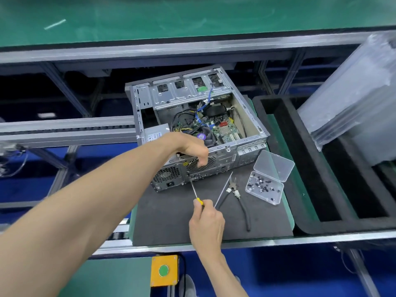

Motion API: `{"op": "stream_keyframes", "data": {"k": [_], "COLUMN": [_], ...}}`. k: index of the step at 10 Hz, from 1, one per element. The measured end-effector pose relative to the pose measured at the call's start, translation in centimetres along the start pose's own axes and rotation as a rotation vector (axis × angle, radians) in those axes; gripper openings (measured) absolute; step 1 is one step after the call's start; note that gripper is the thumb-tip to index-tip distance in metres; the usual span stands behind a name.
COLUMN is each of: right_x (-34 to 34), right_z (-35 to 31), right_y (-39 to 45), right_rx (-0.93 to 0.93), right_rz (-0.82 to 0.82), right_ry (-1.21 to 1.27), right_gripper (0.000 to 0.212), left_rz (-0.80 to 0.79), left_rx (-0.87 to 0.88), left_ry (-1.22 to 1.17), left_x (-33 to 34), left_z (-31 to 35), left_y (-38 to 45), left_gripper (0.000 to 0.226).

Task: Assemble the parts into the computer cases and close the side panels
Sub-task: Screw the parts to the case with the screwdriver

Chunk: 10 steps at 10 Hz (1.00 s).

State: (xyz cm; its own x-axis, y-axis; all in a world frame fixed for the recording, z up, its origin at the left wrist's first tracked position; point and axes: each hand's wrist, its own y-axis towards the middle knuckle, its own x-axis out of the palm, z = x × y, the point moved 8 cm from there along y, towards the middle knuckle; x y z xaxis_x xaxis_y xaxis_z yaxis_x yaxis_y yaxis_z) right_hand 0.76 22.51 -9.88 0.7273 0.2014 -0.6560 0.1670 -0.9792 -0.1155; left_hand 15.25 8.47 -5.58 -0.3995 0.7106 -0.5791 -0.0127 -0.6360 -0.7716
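The computer case (197, 125) lies on its side on the dark foam mat (171, 221) of the counter, open face up, the side panel not yet on. Inside, the green motherboard (225, 129), the cooler fan with its purple sticker (203, 137), the grey power supply (155, 133) and a tangle of black, yellow and blue cables are already seated. So I judge the filling mostly done; fastening at the rear and closing the panel remain.

My left hand (192, 148) rests over the rear edge of the case, its fingers curled down against the perforated fan grille to steady it. My right hand (206, 221) has its fingers clamped round the yellow handle of a screwdriver (196, 192), whose thin steel shaft meets the rear plate near the ports; whether a screw sits under the tip I cannot tell.

The case is bare stamped sheet metal, dull grey with punched vents. Just beside it lie black-handled pliers (240, 200), and a clear hinged plastic box (265, 187), lid open, holding small dark screws.
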Motion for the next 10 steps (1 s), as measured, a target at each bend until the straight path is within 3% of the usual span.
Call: {"op": "stream_keyframes", "data": {"k": [1, 2, 3, 4, 5, 6, 7, 8, 10], "right_x": [-0.3, -1.3, -1.1, 0.9, 0.3, -1.4, -0.3, 2.5, -1.1], "right_z": [-0.3, -1.5, -1.1, 2.7, 1.9, -1.5, 1.0, 2.3, -2.1], "right_y": [0.2, 0.4, 0.8, 1.2, 1.5, 1.5, 1.8, 0.1, 1.1], "right_rx": [-0.009, -0.094, -0.169, 0.449, 0.307, -0.25, 0.104, 0.704, -0.379], "right_rz": [-0.028, -0.026, -0.045, -0.17, -0.156, 0.053, -0.067, -0.281, 0.097], "right_ry": [0.071, 0.059, 0.039, 0.857, 0.621, -0.152, 0.436, 1.154, -0.326], "right_gripper": [0.032, 0.011, 0.012, 0.02, 0.021, 0.016, 0.017, 0.019, 0.018], "left_rz": [0.005, 0.006, 0.002, -0.016, -0.03, -0.038, -0.028, -0.033, -0.032], "left_rx": [0.003, 0.002, -0.001, -0.001, -0.01, -0.015, -0.012, 0.008, 0.006], "left_ry": [-0.011, -0.015, -0.023, -0.023, 0.004, -0.014, -0.027, -0.001, 0.02], "left_x": [-0.2, -0.3, -0.3, -0.2, -0.1, 0.0, -0.1, -0.1, -0.2], "left_z": [0.1, 0.1, 0.2, 0.4, 0.4, 0.2, 0.2, 0.4, 0.6], "left_y": [-0.3, -0.4, -0.6, -0.4, -0.7, -0.7, -0.5, -0.5, -0.5], "left_gripper": [0.023, 0.031, 0.051, 0.053, 0.051, 0.052, 0.052, 0.045, 0.042]}}
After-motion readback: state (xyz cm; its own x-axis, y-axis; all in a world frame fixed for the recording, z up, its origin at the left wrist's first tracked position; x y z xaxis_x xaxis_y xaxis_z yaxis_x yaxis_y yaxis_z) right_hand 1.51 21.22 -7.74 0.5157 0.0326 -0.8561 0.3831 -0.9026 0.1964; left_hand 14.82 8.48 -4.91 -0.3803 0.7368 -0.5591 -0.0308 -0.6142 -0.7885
